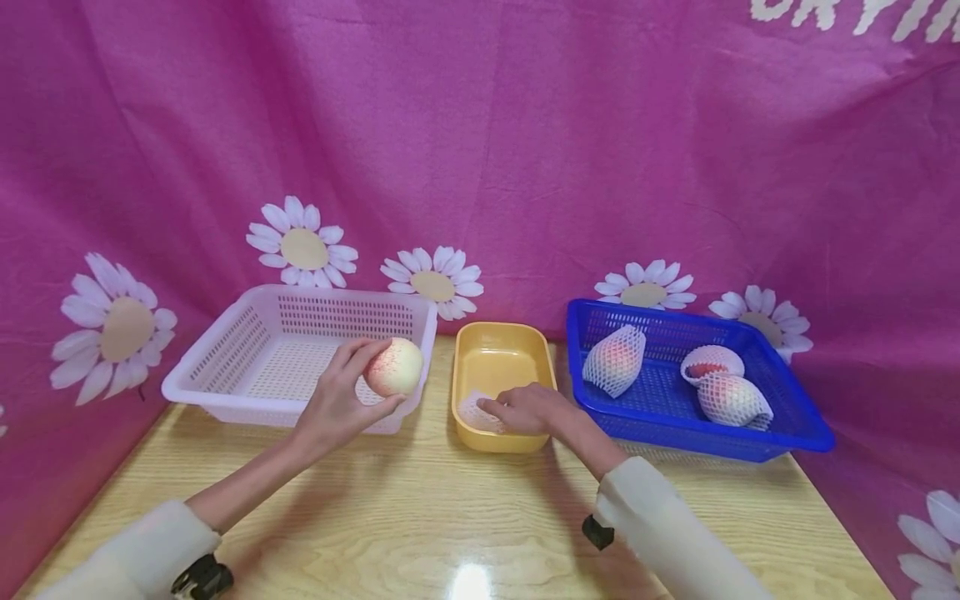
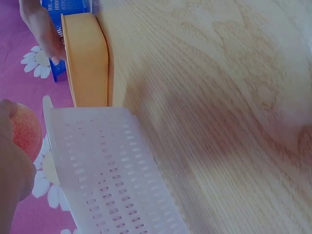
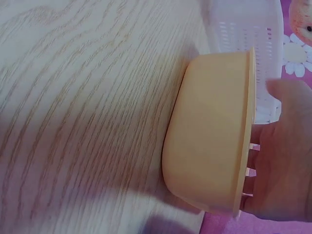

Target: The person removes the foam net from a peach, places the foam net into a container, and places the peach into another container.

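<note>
A bare pale-yellow peach (image 1: 394, 367) with a red blush is held by my left hand (image 1: 343, 400) between thumb and fingers. That hand is over the right side of a white slotted basket (image 1: 247, 400). My right hand (image 1: 528, 409) reaches into a small yellow tray (image 1: 498, 443) in the middle of the table. A white foam net (image 1: 478, 414) lies in the tray's near left part, with the thumb overlapping it. In the right wrist view the thumb stands apart from the fingers (image 3: 251, 158), which extend down past the tray's rim; their tips are hidden.
At the right stands a blue slotted basket (image 1: 712, 446). It holds a netted peach (image 1: 615, 360) on its left, another netted peach (image 1: 731, 400) on its right, and a pinkish foam net (image 1: 712, 360) behind that one. A flowered purple cloth (image 1: 480, 125) hangs behind the wooden table (image 1: 405, 517).
</note>
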A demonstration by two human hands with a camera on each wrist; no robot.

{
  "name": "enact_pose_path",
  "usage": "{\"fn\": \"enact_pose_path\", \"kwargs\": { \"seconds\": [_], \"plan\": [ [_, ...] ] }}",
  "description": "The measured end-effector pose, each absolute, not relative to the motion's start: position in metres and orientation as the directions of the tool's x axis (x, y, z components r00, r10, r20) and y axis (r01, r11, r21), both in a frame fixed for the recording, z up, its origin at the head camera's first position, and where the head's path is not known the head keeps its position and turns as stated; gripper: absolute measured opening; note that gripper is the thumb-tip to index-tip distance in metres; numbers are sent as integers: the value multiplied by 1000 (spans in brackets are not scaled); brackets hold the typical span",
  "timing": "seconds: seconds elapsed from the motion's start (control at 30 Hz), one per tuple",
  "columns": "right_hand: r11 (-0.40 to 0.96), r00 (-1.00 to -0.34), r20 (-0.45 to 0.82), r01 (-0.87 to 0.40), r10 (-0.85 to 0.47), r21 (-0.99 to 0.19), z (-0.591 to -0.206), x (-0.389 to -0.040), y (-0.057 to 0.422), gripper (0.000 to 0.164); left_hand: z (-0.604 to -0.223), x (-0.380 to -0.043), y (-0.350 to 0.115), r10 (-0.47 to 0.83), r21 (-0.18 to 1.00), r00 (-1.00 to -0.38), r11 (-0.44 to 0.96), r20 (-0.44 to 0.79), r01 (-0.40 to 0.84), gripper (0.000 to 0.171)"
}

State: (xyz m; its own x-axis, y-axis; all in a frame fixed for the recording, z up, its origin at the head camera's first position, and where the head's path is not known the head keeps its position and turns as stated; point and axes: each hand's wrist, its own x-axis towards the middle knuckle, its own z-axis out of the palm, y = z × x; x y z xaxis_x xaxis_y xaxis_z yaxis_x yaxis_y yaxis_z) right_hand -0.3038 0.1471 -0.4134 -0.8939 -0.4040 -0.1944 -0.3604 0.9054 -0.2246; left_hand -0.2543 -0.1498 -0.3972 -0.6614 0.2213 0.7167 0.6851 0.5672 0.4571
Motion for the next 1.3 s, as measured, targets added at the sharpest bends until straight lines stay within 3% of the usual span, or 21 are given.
{"fn": "enact_pose_path", "kwargs": {
  "seconds": [0.1, 0.3, 0.73, 0.93, 1.3],
  "plan": [
    [902, -895, -182, -361, -406, -237, -413, -303, 146, 56, -398, -255, -151, 216, 465, -669, 569, 711, 678, 76],
    [861, -868, -112, -449, -484, -239, -410, -302, 142, 24, -398, -258, -156, 205, 480, -690, 582, 694, 656, 77],
    [895, -921, 106, -389, -375, -216, -395, -303, 132, 36, -399, -261, -162, 196, 468, -674, 582, 713, 665, 76],
    [798, -856, 187, -516, -481, -310, -392, -300, 123, 38, -401, -260, -166, 196, 456, -668, 593, 718, 664, 77],
    [663, -706, 332, -705, -626, -250, -382, -284, 93, 40, -400, -260, -170, 193, 483, -698, 596, 690, 642, 75]
  ]
}}
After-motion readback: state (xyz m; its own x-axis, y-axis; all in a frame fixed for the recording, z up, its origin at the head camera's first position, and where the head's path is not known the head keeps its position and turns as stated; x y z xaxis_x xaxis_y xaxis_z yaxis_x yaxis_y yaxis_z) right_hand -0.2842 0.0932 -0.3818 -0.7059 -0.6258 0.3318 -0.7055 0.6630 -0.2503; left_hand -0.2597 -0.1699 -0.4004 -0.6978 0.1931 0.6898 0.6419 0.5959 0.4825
